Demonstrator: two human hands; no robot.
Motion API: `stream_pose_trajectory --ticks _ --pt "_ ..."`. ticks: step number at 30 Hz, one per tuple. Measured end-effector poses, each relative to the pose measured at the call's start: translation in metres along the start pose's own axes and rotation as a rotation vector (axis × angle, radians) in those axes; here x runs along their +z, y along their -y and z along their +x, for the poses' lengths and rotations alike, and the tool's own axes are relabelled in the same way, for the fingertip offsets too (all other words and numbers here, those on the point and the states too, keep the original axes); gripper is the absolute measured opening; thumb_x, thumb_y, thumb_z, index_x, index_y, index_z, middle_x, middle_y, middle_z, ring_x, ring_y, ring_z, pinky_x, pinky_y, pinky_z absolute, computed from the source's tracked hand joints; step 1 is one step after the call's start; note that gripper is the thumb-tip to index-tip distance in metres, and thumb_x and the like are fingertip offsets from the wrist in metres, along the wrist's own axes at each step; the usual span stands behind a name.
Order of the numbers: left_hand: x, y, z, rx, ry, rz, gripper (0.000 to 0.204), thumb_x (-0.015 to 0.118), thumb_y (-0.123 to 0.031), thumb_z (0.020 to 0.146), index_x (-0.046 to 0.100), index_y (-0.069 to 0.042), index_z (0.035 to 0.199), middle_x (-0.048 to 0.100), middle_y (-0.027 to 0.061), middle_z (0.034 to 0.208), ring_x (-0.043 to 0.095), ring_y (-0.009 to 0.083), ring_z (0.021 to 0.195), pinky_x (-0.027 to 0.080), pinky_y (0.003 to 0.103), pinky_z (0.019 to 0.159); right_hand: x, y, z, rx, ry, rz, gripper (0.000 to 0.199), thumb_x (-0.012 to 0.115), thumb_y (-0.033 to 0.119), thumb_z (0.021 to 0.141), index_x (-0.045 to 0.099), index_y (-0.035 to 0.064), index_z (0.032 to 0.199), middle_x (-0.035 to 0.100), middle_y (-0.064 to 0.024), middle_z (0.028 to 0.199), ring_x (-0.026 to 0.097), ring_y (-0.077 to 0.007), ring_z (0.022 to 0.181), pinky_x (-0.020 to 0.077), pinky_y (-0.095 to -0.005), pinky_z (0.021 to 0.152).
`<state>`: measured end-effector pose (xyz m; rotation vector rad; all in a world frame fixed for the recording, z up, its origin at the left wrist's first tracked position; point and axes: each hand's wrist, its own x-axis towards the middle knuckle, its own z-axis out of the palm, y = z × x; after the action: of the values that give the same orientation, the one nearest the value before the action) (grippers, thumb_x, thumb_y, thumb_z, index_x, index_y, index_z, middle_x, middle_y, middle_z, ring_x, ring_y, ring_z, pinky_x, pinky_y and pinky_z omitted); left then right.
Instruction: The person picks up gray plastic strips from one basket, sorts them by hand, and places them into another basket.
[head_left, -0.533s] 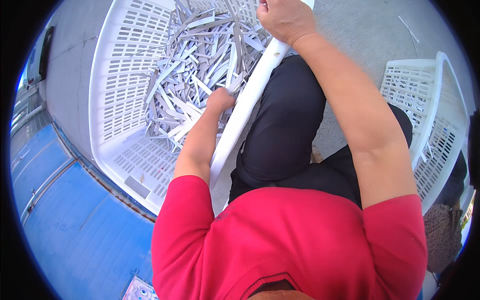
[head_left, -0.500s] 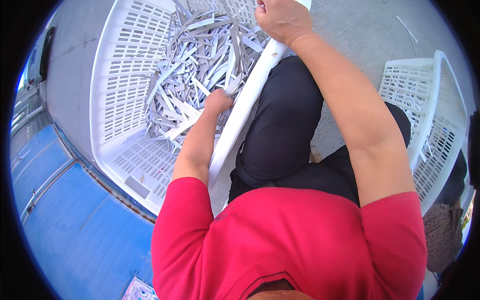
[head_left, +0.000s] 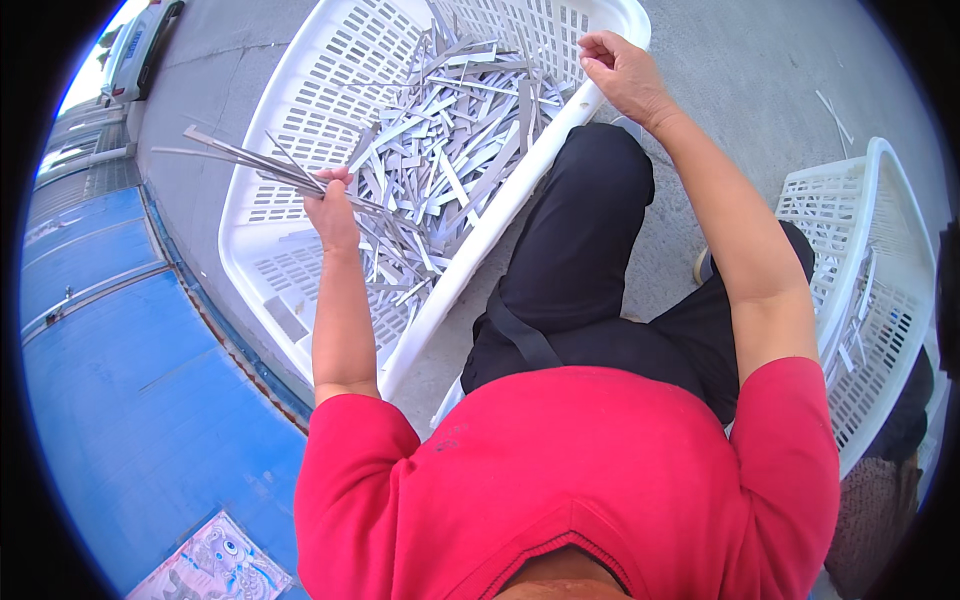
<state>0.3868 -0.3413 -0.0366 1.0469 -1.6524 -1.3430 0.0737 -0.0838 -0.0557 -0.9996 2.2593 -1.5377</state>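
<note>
A large white slotted plastic basket (head_left: 262, 190) stands in front of me, heaped with loose, thin white and grey strips (head_left: 440, 150). My left hand (head_left: 333, 212) is raised over its left part, closed around a bundle of long thin strips (head_left: 255, 160). The bundle's ends fan out to the left past the basket's wall. Up at the basket's right far corner, my right hand (head_left: 630, 80) hovers by the rim, fingers loosely bent and parted from the thumb. Nothing shows between them.
At the right stands a second white slotted basket (head_left: 850, 215) with a few strips inside. Several thin strips (head_left: 833, 115) lie on the grey ground (head_left: 720, 60). Blue panels (head_left: 130, 400) run along the left, and a white car (head_left: 140, 50) is parked at the far left.
My left hand has come up and left out of the heap, now with a bundle of strips. My right hand has loosened from the rim. The view has shifted, so the basket appears further right.
</note>
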Motion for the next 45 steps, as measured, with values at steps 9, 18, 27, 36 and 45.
stream_pose_trajectory --ticks 9,18,27,36,45 --pt "-0.007 -0.121 -0.011 0.236 -0.376 -0.553 0.018 0.036 0.006 0.075 0.038 0.000 0.091 0.049 0.0143 0.090 0.053 0.0257 0.078 0.047 0.039 0.077 -0.076 -0.007 -0.072 0.251 0.300 -0.016 0.023 0.055 0.015 0.078 0.061 -0.0023 0.092 0.063 -0.0097 0.080 0.058 -0.0166 0.074 0.0464 -0.0298 0.070" --pt "0.149 -0.172 -0.046 -0.024 0.206 -1.132 0.014 0.038 0.002 0.074 0.040 -0.005 0.086 0.054 0.0099 0.083 0.056 0.0228 0.076 0.047 0.043 0.080 -0.151 0.033 -0.108 0.339 0.124 0.165 0.025 0.057 0.018 0.081 0.059 -0.0008 0.098 0.061 -0.0056 0.084 0.057 -0.0114 0.074 0.0459 -0.0260 0.067" --pt "0.347 -0.156 -0.107 -0.518 0.738 -1.184 0.009 0.043 -0.003 0.079 0.042 -0.005 0.088 0.053 0.0087 0.085 0.055 0.0212 0.075 0.044 0.041 0.077 -0.208 0.019 -0.134 0.389 -0.092 0.712 0.050 0.065 0.021 0.080 0.045 0.0049 0.123 0.061 -0.0025 0.086 0.056 -0.0054 0.069 0.0486 -0.0214 0.067" --pt "0.434 -0.140 -0.124 -0.813 0.626 -1.060 0.008 0.040 -0.005 0.080 0.045 -0.002 0.087 0.052 0.0079 0.078 0.054 0.0205 0.068 0.046 0.038 0.069 -0.244 -0.010 -0.112 0.304 -0.432 0.810 0.028 0.059 0.025 0.086 0.061 0.0009 0.099 0.061 -0.0044 0.081 0.055 -0.0086 0.068 0.0483 -0.0222 0.067" --pt "0.443 -0.128 -0.098 -0.875 0.425 -1.125 0.008 0.041 -0.004 0.079 0.047 -0.002 0.084 0.052 0.0090 0.076 0.053 0.0203 0.066 0.046 0.037 0.068 -0.287 -0.020 -0.131 0.180 -0.921 0.673 0.021 0.064 0.022 0.081 0.063 0.0013 0.085 0.060 -0.0050 0.070 0.055 -0.0100 0.063 0.0457 -0.0233 0.059"
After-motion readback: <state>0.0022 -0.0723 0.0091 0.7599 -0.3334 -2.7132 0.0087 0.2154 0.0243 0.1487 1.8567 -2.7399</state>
